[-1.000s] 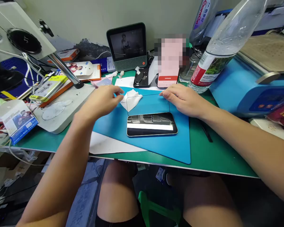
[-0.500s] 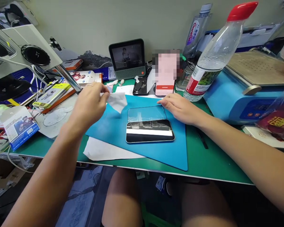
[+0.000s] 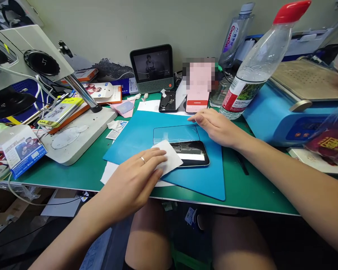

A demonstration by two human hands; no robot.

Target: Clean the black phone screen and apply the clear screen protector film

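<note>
A dark smartphone [image 3: 196,157] lies face up on the blue mat [image 3: 129,142], its glossy screen reflecting light. Just behind it is a clear glass screen protector [image 3: 183,134] with a thin dark border. My left hand [image 3: 142,170], with a ring on one finger, is closed on a white wipe [image 3: 171,159]. That wipe spreads over the left end of the phone; whether it presses on the screen I cannot tell. My right hand [image 3: 214,125] is open at the protector's far right corner, fingers stretched out to the left. Contact with the glass is unclear.
Behind the mat stand a smart display [image 3: 152,67], a black phone [image 3: 168,101] and a lit pink phone screen [image 3: 197,88]. A red-capped bottle [image 3: 245,86] and a blue machine [image 3: 278,120] are at right. A microscope stand [image 3: 79,140] and boxes crowd the left.
My left hand has come down and to the right with the white wipe, from beyond the mat's left side to the phone's left end. My right hand has hardly moved.
</note>
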